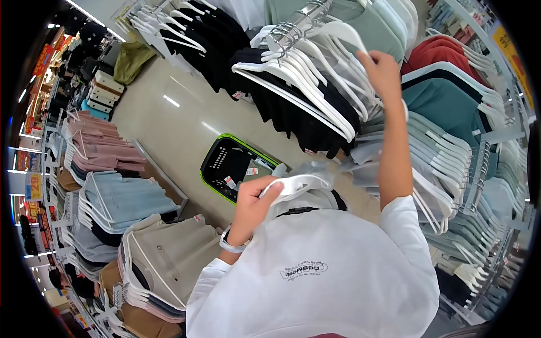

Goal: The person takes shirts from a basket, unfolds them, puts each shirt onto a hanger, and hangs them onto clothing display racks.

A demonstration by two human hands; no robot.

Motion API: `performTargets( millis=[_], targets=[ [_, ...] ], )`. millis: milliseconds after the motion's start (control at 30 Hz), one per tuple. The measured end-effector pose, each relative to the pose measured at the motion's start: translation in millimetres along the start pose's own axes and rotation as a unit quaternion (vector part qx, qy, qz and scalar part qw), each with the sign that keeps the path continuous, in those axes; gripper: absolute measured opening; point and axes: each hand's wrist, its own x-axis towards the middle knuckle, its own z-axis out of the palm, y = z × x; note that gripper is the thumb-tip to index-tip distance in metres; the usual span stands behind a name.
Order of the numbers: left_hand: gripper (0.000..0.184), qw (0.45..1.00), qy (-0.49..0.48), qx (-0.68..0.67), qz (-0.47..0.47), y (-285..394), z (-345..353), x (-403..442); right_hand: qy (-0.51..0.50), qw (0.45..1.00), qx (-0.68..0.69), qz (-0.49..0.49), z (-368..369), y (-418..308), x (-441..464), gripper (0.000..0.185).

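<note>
My left hand (256, 203), with a watch on its wrist, is closed round a white clothes hanger (298, 183) in front of my chest. Pale grey fabric (315, 172) shows beside that hanger, partly hidden. Up at the rack, my right hand (383, 76) has its fingers closed at the end of another white hanger (344, 32), among light garments. Black garments (298, 115) on white hangers hang just left of it. On the floor beyond my left hand stands a black basket with a green rim (211, 186), holding items with tags.
Teal garments (445, 101) and red garments (434, 53) hang at the right, above rows of grey-green ones (434, 135). On the left rack are pink (101, 141), light blue (129, 197) and beige shirts (169, 253). A tiled aisle floor (152, 118) runs between the racks.
</note>
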Motion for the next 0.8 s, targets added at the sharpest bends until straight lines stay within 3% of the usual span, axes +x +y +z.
performTargets(
  millis=[167, 267, 333, 467, 533, 633, 667, 800],
  targets=[
    [0.019, 1.000, 0.017, -0.011, 0.012, -10, -25, 13, 0.038, 0.999, -0.015, -0.001, -95, -15, -73, 0.034],
    [0.018, 0.998, 0.032, -0.035, 0.028, -2, -36, 19, 0.050, 0.995, -0.041, 0.081, -142, -24, -134, 0.024],
    [0.019, 0.999, 0.033, -0.015, 0.023, -3, -44, 24, 0.087, 0.995, -0.037, 0.041, -148, -3, -162, 0.020],
    [0.021, 0.997, 0.063, 0.019, 0.034, -4, -56, 35, 0.055, 0.997, -0.036, 0.045, -162, 4, -196, 0.018],
    [0.022, 0.997, 0.063, 0.030, 0.043, -12, -64, 38, 0.174, 0.982, 0.036, 0.059, -166, 15, -210, 0.023],
    [0.023, 0.997, 0.053, 0.039, 0.045, -10, -69, 40, 0.135, 0.986, 0.055, 0.079, -193, 33, -233, 0.030],
    [0.023, 0.995, 0.057, 0.055, 0.066, -10, -68, 41, 0.088, 0.988, 0.125, 0.021, -200, 46, -236, 0.036],
    [0.021, 0.998, 0.031, 0.045, 0.040, -3, -67, 38, 0.043, 0.965, 0.258, 0.009, -190, 69, -237, 0.034]
  ],
)
